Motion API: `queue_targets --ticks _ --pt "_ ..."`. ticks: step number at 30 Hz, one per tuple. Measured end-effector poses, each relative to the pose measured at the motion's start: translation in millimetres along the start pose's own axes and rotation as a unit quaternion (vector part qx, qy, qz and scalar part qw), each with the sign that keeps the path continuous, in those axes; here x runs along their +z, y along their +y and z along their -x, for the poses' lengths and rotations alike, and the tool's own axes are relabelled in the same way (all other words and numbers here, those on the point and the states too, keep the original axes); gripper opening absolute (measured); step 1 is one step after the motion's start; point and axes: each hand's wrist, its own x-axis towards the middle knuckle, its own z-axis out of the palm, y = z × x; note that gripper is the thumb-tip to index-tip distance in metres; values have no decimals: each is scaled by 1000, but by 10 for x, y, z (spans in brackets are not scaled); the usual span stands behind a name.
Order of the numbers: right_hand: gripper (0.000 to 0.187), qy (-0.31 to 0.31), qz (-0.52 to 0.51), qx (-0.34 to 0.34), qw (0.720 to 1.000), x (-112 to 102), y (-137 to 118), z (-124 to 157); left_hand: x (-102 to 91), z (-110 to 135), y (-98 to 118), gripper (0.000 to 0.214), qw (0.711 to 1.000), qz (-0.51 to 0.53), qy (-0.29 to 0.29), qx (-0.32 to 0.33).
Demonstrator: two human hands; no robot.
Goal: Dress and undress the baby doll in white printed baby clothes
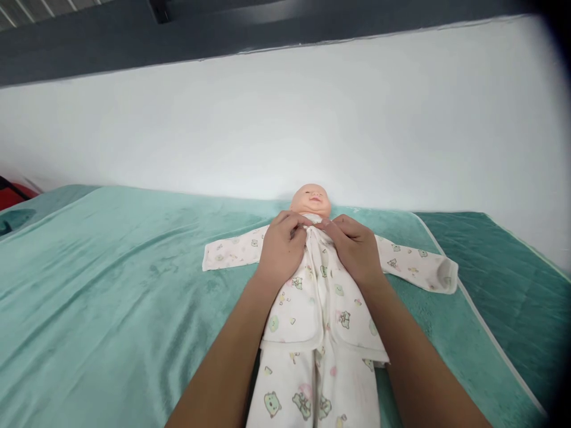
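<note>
A baby doll lies on its back on a teal blanket, head toward the wall. It wears a white printed baby suit with sleeves spread to both sides. My left hand is closed, pinching the left front edge of the suit at the doll's chest just below the neck. Opposite it, my right hand pinches the right front edge the same way. The fingertips of both hands nearly meet at the collar. The suit's front flaps hang apart lower down, near the waist.
A white wall rises right behind the doll's head. A darker green quilted mat lies under the blanket at the right. Something red shows at the far left edge.
</note>
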Motion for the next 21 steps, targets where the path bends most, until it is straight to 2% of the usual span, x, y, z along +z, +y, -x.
queue_targets --ticks 5,9,12,18,21 --pt "30 2 -12 31 999 -34 -32 24 -5 49 7 34 996 -63 -6 64" --pt "28 7 -12 48 999 -89 -138 171 -17 149 93 34 984 -135 -18 111" --pt "28 2 14 38 999 -110 -250 329 -47 270 147 31 990 -100 5 98" --pt "31 -30 189 7 981 -101 -412 567 -125 472 111 16 999 9 18 48" --pt "28 -32 190 18 981 -89 -407 630 -129 475 75 16 998 22 14 51"
